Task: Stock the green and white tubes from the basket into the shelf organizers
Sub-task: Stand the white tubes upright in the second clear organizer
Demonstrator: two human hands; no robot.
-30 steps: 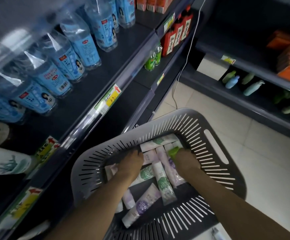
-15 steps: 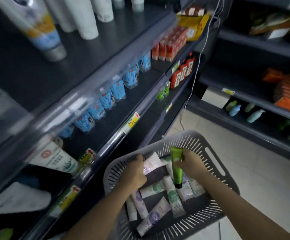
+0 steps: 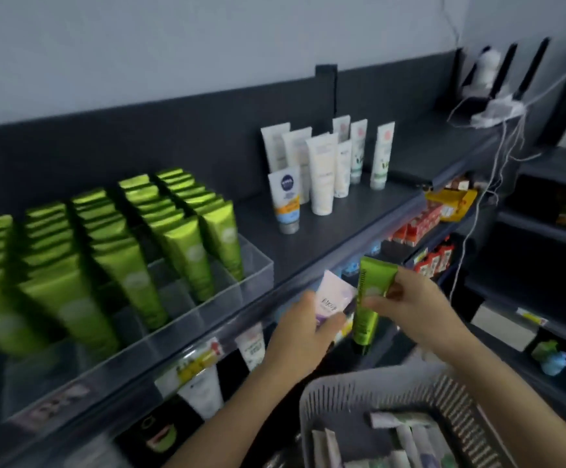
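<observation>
Dark shelf (image 3: pixel 335 228) in a shop aisle, one tube held in each grip in front of its edge
Right grip (image 3: pixel 416 298) pinches a green tube (image 3: pixel 374 278) below its crimped top between thumb and fingers, and the tube hangs nearly upright, cap down; left grip (image 3: pixel 303 336) curls round a white and lilac tube (image 3: pixel 330 298) just beside it, tilted. Both tubes are above the grey slotted basket (image 3: pixel 369 386) at lower right, where more pale tubes (image 3: pixel 406 434) lie flat. On the shelf to the left sits a clear organizer (image 3: pixel 256 265) with rows of green tubes (image 3: pixel 129 265) leaning back in it; white tubes (image 3: pixel 322 170) stand upright further right
</observation>
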